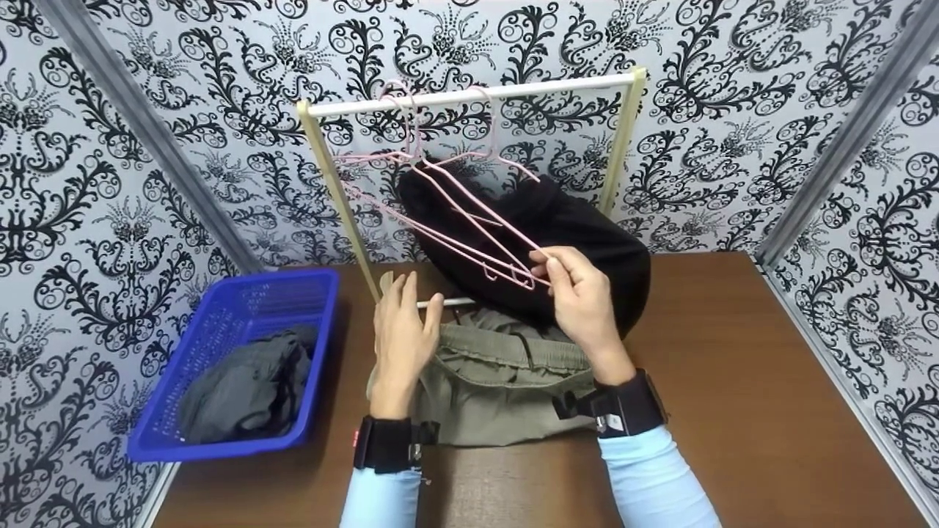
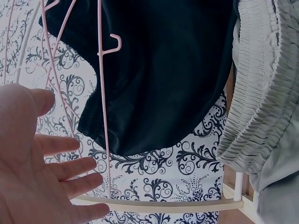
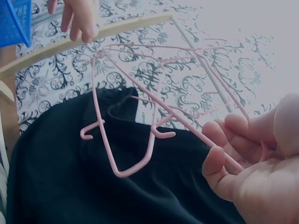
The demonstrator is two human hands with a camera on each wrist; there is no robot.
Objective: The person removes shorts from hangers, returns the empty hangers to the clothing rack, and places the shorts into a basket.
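Several pink hangers hang close together on the rack. My right hand (image 1: pixel 583 301) pinches the end of one pink hanger (image 3: pixel 177 117) between thumb and fingers. Beside the rack's left post, my left hand (image 1: pixel 406 334) is held with fingers extended and nothing in its grasp. A black garment (image 1: pixel 609 257) with a gathered waistband hangs behind the hangers. Below both hands, olive-green shorts (image 1: pixel 499 414) with an elastic waistband and a dark drawstring lie on the table. The left hand partly covers the shorts' left side in the head view.
The rack has a white top bar (image 1: pixel 557 86) and pale yellow posts (image 1: pixel 620 147). A blue basket (image 1: pixel 220 449) at the left holds dark grey cloth (image 1: pixel 246 385). Brown tabletop (image 1: pixel 733 381) extends to the right, with patterned walls behind and at the sides.
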